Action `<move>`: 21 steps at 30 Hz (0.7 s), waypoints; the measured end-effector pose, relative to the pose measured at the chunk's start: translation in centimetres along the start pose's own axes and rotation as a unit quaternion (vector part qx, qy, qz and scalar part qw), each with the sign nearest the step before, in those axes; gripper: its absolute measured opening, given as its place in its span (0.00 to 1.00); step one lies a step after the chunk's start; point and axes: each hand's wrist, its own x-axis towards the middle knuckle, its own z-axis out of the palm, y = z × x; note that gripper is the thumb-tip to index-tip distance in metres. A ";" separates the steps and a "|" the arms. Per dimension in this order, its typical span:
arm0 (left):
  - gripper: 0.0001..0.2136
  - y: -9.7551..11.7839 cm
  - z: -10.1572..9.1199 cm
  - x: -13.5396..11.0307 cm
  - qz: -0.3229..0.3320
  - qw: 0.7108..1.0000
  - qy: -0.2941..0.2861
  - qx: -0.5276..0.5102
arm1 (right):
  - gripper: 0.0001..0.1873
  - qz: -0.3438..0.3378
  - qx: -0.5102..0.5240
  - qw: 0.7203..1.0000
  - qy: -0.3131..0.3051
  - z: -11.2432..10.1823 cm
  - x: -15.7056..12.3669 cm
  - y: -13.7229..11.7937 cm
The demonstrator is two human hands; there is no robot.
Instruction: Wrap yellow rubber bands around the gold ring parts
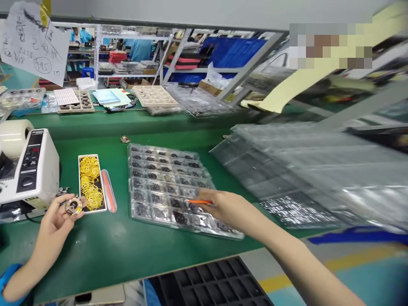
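Observation:
My left hand [59, 216] is closed on a small round watch-like part [74, 206], pinched at its rim with the face turned up. It is just left of a white box [98, 158] with yellow ring-shaped pieces [91, 180] inside. My right hand [218, 206] grips a thin orange stick-like tool [199, 202], whose tip points left over a clear compartment tray [130, 195]. Dark round parts [165, 169] lie in many of the tray's pockets. The right hand is blurred, and whether the tool touches a part cannot be made out.
A tape dispenser [47, 157] stands at left. Beside the white box lies a clear case [109, 191] with an orange strip. Stacked plastic trays [302, 170] fill the right side. A black compartment tray [204, 284] sits below the table edge. One small part [125, 139] lies behind.

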 end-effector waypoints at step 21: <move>0.18 -1.0 0.4 0.2 -0.040 0.993 -0.082 -0.075 | 0.26 -0.044 0.019 0.982 -0.182 3.6 -1.1 5.0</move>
